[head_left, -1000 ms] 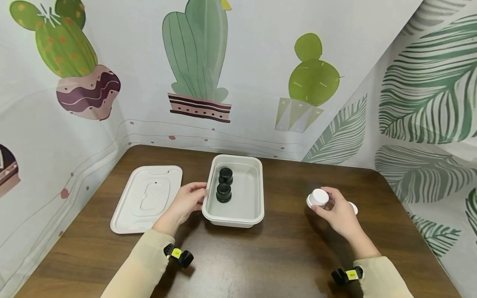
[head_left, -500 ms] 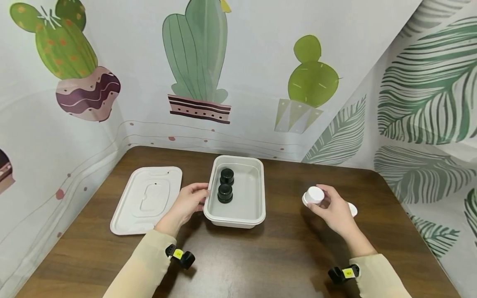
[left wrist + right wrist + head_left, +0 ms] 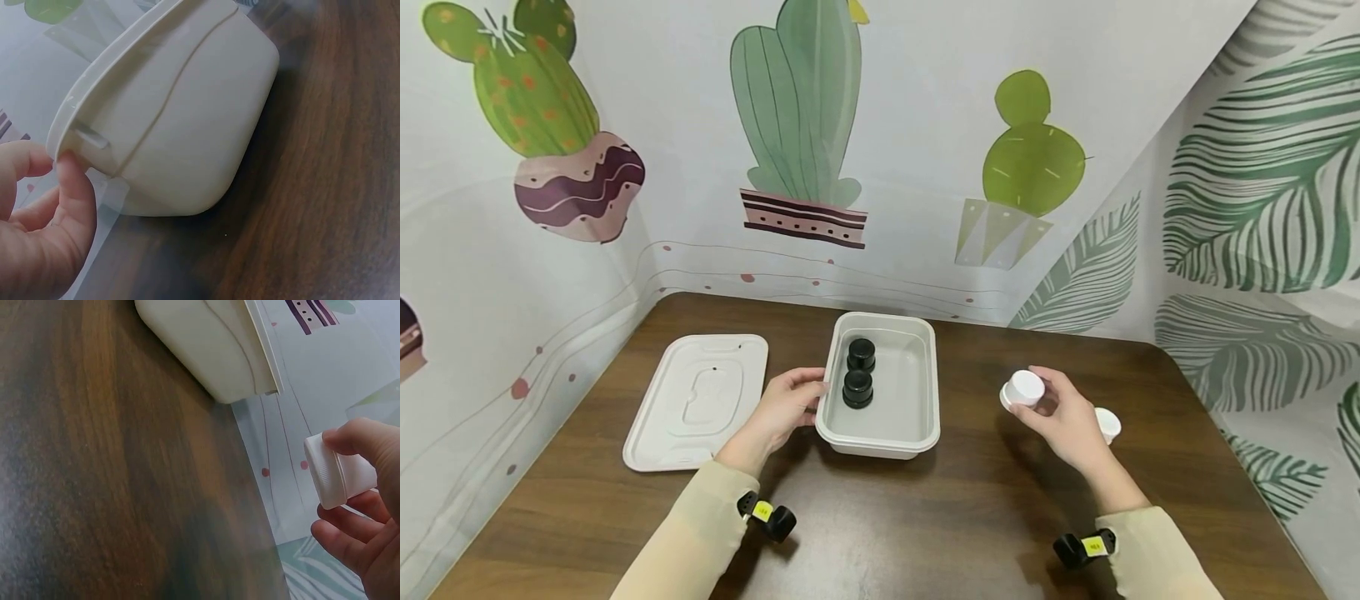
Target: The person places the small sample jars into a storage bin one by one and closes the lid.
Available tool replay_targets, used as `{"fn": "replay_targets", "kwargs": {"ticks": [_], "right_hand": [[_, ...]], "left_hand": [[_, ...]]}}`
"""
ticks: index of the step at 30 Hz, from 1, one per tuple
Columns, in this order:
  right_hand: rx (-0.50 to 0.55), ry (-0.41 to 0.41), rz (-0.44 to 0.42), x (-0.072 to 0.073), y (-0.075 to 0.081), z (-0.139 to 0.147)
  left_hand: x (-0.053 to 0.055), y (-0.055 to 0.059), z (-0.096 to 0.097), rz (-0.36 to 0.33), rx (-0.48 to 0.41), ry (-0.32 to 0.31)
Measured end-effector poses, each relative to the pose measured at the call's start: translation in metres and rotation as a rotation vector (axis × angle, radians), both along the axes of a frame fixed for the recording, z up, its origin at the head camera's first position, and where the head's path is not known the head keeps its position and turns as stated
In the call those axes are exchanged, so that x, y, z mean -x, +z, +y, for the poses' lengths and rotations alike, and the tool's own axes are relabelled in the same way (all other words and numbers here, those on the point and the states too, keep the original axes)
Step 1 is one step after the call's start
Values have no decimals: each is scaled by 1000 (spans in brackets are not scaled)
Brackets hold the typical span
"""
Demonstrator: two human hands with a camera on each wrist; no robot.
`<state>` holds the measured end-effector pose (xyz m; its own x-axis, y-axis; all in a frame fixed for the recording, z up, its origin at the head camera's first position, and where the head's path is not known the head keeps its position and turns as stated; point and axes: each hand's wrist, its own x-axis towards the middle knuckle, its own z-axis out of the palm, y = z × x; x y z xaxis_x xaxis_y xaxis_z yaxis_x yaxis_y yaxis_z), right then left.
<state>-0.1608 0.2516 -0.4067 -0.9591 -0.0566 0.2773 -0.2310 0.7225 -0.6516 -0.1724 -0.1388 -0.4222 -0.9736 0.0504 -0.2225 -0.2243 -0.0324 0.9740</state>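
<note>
My left hand [image 3: 785, 406] pinches the left rim of a pale grey plastic container [image 3: 906, 383], finger and thumb at its edge in the left wrist view. Inside it, along the left side, two small black lidded jars [image 3: 857, 387] stand one behind the other. Farther right, my right hand [image 3: 1067, 417] grips a small white jar [image 3: 1026, 388] between thumb and fingers, raised above the table. Ribbing shows on the jar's wide end [image 3: 324, 472] in the right wrist view. Another white jar [image 3: 1107, 423] is partly hidden behind this hand.
The container's flat white lid [image 3: 700, 400] lies on the brown wooden table [image 3: 925, 533], left of my left hand. A cloth [image 3: 917, 150] printed with cacti and leaves hangs behind the table and along its sides.
My right hand has moved left with the white jar, and more of the other white jar shows. The container and my left hand have shifted slightly right.
</note>
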Motion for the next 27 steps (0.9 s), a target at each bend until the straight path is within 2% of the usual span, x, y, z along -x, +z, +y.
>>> {"fn": "replay_targets", "kwargs": {"ticks": [27], "right_hand": [[20, 45, -1, 7, 3, -21]], "left_hand": [[-1, 0, 14, -10, -17, -9]]}}
